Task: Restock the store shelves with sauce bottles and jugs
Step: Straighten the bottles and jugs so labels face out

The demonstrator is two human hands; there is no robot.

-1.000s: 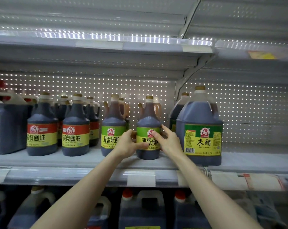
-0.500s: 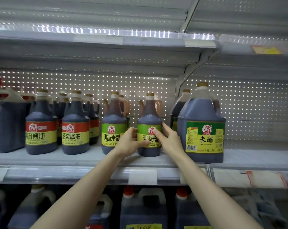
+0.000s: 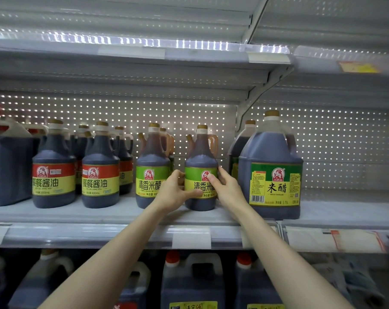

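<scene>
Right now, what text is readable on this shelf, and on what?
"餐餐酱油", "800mL": red-label bottle
"清香米醋": green-label bottle
"清香米", rest behind right hand: held bottle
"米醋", "RICE VINEGAR", "1.75L": big jug
Too blurred to read: shelf tags

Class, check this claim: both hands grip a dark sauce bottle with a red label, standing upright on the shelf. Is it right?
Not quite: the label is green. The head view shows the left hand and right hand gripping the dark green-labelled sauce bottle, upright on the grey metal shelf.
</scene>
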